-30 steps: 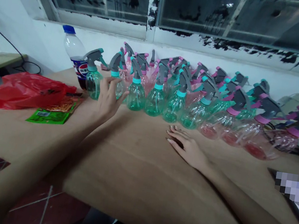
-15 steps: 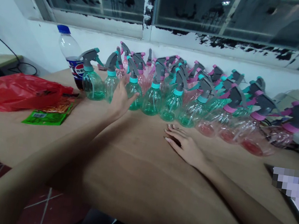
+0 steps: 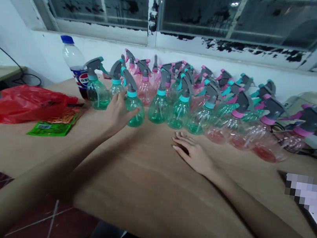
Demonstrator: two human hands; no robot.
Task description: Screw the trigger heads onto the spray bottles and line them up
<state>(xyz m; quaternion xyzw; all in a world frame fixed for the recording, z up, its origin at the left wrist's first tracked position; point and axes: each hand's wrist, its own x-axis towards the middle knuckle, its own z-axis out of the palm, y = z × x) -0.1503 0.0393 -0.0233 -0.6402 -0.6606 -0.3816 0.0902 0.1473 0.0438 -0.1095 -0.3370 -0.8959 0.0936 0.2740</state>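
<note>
My left hand (image 3: 117, 113) is wrapped round the body of a green spray bottle (image 3: 136, 119) with a turquoise collar and grey trigger head. That bottle leans slightly and stands a little in front of the row; the fingers behind it are partly hidden. My right hand (image 3: 196, 152) lies on the table, palm down, fingers loosely stretched, holding nothing. Just beyond it are a green spray bottle (image 3: 200, 121) and a clear-pink one (image 3: 219, 131) with a pink collar. Another green spray bottle (image 3: 159, 109) stands to the right of the held one.
Several more green and pink spray bottles crowd toward the window wall. At left are a cola bottle (image 3: 78, 73), a red plastic bag (image 3: 26, 103) and a green snack packet (image 3: 51, 129). A dark-edged flat thing (image 3: 308, 213), partly pixelated, lies at right on the wooden table (image 3: 149, 181).
My left hand has closed round a green spray bottle and drawn it toward me and slightly left, out of the row. My right hand stays on the table. The view has shifted slightly.
</note>
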